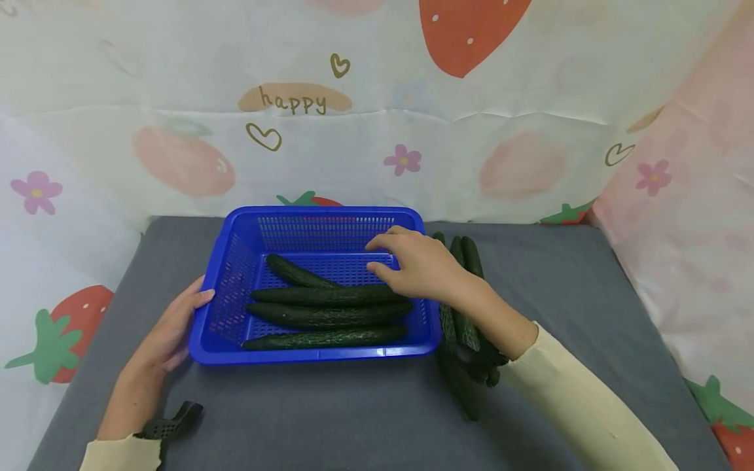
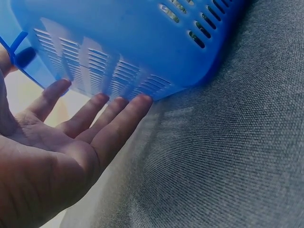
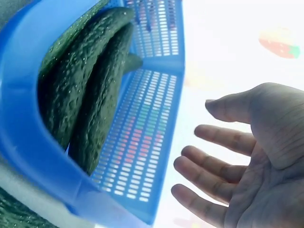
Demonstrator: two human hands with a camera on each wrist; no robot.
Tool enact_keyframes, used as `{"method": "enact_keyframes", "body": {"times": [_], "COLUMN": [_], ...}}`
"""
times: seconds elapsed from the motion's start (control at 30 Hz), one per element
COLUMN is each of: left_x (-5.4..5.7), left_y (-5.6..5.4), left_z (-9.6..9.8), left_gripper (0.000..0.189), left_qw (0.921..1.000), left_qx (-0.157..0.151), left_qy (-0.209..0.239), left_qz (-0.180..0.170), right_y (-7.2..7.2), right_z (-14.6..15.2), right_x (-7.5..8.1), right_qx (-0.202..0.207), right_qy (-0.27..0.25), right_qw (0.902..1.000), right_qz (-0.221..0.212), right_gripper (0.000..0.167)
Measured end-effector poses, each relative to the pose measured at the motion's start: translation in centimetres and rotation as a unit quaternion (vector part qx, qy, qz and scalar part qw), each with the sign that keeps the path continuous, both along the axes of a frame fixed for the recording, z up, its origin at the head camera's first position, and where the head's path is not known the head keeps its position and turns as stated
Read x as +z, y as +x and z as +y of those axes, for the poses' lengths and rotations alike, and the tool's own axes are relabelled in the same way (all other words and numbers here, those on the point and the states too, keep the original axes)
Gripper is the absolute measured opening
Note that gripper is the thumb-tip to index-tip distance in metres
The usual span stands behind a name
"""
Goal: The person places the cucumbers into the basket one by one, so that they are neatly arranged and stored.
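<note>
**Cream sleeve [image 1: 589, 405] nearest us, four cucumbers [image 1: 326, 315] in the blue basket [image 1: 318, 355]**

Our right hand [image 1: 427, 265] hovers above the basket's right side, grip apart. Our left hand [image 1: 171, 330] clamps its left rim between thumb and fingers. We see loose cucumbers [image 1: 462, 386] just right of it on the grey surface [image 1: 294, 418].

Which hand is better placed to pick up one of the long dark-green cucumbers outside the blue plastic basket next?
Probably the right hand: it holds nothing and is nearer the loose dark-green cucumbers. The left hand is at the opposite end, gripping the blue plastic basket.
</note>
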State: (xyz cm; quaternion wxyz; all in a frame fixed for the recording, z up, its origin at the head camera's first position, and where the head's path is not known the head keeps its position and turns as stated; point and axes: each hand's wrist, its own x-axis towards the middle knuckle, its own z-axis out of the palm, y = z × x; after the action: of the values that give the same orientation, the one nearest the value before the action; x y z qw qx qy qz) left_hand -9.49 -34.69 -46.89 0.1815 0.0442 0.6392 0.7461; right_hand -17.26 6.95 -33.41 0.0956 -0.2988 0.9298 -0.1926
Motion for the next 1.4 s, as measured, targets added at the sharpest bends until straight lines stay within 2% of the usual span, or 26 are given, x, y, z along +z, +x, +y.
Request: {"method": "enact_keyframes", "body": {"times": [0.37,0.63,0.97,1.3,1.4], "left_x": [-0.1,-0.3,-0.2,-0.3,-0.3], "left_y": [0.1,0.1,0.4,0.0,0.0], "left_z": [-0.2,-0.2,-0.3,0.1,0.0], "left_gripper": [0.056,0.049,0.06,0.047,0.052], "left_qw": [1.0,0.9997,0.9999,0.9999,0.9999], "left_qx": [-0.001,-0.011,-0.011,0.01,0.013], "left_qy": [-0.002,0.021,0.001,-0.001,-0.009], "left_qz": [0.005,0.011,0.006,0.007,0.003], "right_y": [0.6,1.5,2.2,2.3,2.3], "right_z": [2.1,3.5,5.3,7.6,8.3], "right_x": [-0.1,-0.8,-2.2,-2.8,-3.4], "right_qx": [-0.03,-0.05,-0.072,-0.106,-0.114], "right_qy": [-0.025,-0.06,-0.104,-0.112,-0.115], "right_qw": [0.9992,0.9969,0.992,0.988,0.9867], "right_qz": [0.005,-0.005,-0.005,-0.003,-0.007], "right_gripper": [0.04,0.041,0.04,0.043,0.046]}}
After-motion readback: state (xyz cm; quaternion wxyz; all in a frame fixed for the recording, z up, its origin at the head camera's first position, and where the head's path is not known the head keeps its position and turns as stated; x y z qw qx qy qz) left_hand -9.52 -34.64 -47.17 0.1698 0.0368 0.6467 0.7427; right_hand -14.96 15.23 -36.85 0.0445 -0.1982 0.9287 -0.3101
